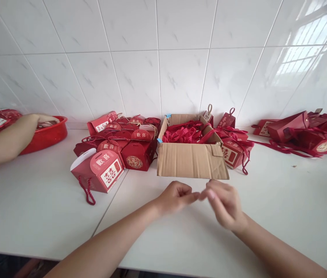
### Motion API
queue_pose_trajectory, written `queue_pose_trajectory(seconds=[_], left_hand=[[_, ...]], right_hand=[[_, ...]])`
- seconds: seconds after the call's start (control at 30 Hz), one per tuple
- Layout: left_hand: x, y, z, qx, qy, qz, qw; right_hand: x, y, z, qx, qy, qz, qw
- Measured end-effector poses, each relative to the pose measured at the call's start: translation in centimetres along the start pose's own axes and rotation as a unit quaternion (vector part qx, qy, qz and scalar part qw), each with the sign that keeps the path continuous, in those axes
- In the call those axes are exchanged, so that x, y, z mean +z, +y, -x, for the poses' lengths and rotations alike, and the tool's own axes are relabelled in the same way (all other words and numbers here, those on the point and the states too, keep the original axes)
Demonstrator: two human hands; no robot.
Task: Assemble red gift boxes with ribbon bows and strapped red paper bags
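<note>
My left hand (177, 197) is closed over the white table, its fingers curled and the thumb pointing right. Facing it, my right hand (223, 202) has curled fingers too, slightly blurred. The fingertips of both meet or nearly meet; anything pinched there is too small or hidden to make out. Just beyond them stands an open cardboard box (192, 160) with its front flap hanging toward me. A heap of red ribbons (185, 133) lies inside it. On the left, the nearest red gift box (98, 172) has an open top and a dark red cord handle.
Several closed red gift boxes (136, 152) cluster left of the cardboard box. Ribbon-tied boxes (234, 150) stand at its right, with more red boxes (322, 135) farther right. Another person's arm (9, 139) reaches over a red basin (50, 135). A tiled wall (134, 77) closes the back.
</note>
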State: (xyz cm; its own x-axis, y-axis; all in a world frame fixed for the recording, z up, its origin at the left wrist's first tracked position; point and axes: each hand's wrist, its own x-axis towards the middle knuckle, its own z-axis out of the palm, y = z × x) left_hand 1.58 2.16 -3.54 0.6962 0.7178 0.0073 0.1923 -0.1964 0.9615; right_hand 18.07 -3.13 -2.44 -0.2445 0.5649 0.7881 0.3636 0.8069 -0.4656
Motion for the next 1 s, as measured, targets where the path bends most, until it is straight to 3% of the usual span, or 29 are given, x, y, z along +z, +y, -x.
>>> queue_pose_trajectory(seconds=[0.07, 0.13, 0.23, 0.37, 0.47, 0.63, 0.77, 0.83, 1.0], left_hand=[[0.0, -0.2, 0.3, 0.010, -0.048, 0.004, 0.999], [0.1, -0.3, 0.5, 0.022, -0.078, 0.010, 0.997], [0.2, -0.2, 0.7, 0.027, -0.062, 0.032, 0.997], [-0.2, 0.1, 0.0, 0.011, 0.052, 0.114, 0.992], [-1.3, 0.3, -0.9, -0.003, 0.137, 0.206, 0.969], [-4.0, -0.1, -1.7, -0.019, 0.262, 0.297, 0.918], [-6.0, -1.3, -2.3, -0.029, 0.368, 0.315, 0.874], [-6.7, -1.5, -2.6, -0.016, 0.387, 0.325, 0.863], [-6.6, -1.3, -3.1, 0.044, 0.363, 0.336, 0.868]], right_hand=[[0.2, -0.8, -0.1, -0.114, -0.033, 0.034, 0.992], [0.4, -0.9, -0.2, -0.147, -0.022, 0.047, 0.988], [0.5, 0.3, -0.1, -0.046, 0.010, 0.074, 0.996], [0.5, 3.2, 0.1, 0.182, 0.005, 0.070, 0.981], [0.6, 4.4, 0.2, 0.264, -0.021, 0.040, 0.963], [0.6, 5.5, 0.3, 0.259, -0.039, 0.086, 0.961], [0.2, 7.8, 0.5, 0.263, -0.057, 0.134, 0.954], [0.0, 9.2, 0.8, 0.266, -0.068, 0.138, 0.952], [-0.8, 11.4, 1.2, 0.253, -0.116, 0.131, 0.952]])
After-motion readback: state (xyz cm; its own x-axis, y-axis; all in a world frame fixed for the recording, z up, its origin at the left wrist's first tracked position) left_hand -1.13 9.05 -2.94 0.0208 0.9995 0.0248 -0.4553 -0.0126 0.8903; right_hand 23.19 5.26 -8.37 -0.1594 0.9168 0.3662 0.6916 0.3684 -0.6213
